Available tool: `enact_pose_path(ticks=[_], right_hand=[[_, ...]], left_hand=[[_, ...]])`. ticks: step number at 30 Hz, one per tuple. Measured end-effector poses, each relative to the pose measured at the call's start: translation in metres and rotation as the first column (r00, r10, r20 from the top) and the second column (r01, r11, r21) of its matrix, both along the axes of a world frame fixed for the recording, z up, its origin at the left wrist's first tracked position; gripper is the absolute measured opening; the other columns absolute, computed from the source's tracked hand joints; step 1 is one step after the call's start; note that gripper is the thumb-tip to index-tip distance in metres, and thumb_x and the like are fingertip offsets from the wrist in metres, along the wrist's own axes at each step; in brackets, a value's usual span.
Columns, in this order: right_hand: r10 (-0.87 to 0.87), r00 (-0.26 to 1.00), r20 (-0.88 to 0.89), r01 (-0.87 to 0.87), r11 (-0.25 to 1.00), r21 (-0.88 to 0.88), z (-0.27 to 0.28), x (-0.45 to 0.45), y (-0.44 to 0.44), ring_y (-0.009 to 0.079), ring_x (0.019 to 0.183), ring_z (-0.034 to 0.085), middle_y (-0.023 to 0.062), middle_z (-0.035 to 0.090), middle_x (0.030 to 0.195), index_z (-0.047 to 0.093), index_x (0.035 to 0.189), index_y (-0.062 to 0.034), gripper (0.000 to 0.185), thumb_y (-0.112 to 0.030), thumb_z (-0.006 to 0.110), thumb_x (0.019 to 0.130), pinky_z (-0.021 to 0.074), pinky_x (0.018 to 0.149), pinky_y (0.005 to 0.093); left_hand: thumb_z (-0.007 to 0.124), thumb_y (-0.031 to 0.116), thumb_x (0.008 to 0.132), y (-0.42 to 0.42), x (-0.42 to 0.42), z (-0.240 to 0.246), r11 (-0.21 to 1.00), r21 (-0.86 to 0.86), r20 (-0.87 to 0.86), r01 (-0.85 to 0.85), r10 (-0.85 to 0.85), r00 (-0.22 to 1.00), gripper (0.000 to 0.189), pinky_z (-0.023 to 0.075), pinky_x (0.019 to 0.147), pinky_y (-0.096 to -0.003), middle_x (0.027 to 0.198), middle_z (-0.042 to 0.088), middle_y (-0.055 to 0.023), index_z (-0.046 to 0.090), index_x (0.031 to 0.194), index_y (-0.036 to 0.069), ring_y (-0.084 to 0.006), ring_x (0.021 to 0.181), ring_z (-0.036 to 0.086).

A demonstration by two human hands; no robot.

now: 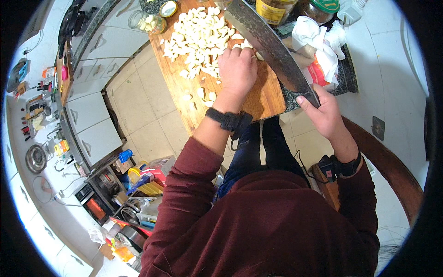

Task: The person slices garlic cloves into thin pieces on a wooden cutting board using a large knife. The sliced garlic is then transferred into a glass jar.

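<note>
A pile of peeled garlic cloves [200, 38] covers the upper part of a wooden cutting board [266, 91], with several loose cloves lower down. My left hand [238, 69] rests at the right edge of the pile, its fingers curled down; what lies under them is hidden, though a few cloves show around the fingertips. In my right hand [322, 110] is the handle of a large dark cleaver [273, 52], its long blade slanting up and left over the board's right side. A glass jar [147, 22] holding garlic pieces stands at the board's upper left beside a round lid [168, 9].
Behind the cleaver stand a jar with a yellow label [275, 10] and a green-lidded jar [320, 10]. Crumpled white tissue and plastic packaging [323, 62] lie on the dark stone counter [347, 76] at right. White cabinets [93, 128] line the left.
</note>
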State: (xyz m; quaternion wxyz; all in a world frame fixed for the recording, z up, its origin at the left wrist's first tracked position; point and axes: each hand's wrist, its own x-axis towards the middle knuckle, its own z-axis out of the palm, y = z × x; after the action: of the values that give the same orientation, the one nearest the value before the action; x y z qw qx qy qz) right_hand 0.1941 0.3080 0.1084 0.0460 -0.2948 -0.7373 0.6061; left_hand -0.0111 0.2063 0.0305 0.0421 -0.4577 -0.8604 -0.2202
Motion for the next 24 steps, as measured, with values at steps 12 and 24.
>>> enact_pose_path(ticks=[12,24], right_hand=[[0.287,0.933,0.215,-0.301,0.953,0.034,-0.002,-0.012,-0.016,0.0331,0.057,0.055,0.0167,0.054,0.062,0.051,0.083,-0.0007,0.023,-0.019,0.065,0.087,0.0424,0.053,0.0398],[0.383,0.879,0.282,-0.419,0.904,0.079,-0.003,-0.023,-0.03,0.0272,0.051,0.053,0.0154,0.055,0.06,0.051,0.085,0.0014,0.023,-0.017,0.065,0.087,0.043,0.052,0.0358]], left_hand=[[0.073,0.018,0.076,-0.116,0.003,-0.007,0.966,-0.05,0.038,-0.253,0.255,0.966,0.014,0.043,0.075,-0.0377,0.079,0.063,-0.0047,0.065,0.085,0.01,-0.026,0.08,0.055],[0.071,0.017,0.078,-0.123,0.011,-0.01,0.982,-0.023,-0.047,-0.187,0.186,0.982,0.017,0.0417,0.079,-0.0388,0.086,0.063,-0.005,0.066,0.093,0.01,-0.0265,0.086,0.054]])
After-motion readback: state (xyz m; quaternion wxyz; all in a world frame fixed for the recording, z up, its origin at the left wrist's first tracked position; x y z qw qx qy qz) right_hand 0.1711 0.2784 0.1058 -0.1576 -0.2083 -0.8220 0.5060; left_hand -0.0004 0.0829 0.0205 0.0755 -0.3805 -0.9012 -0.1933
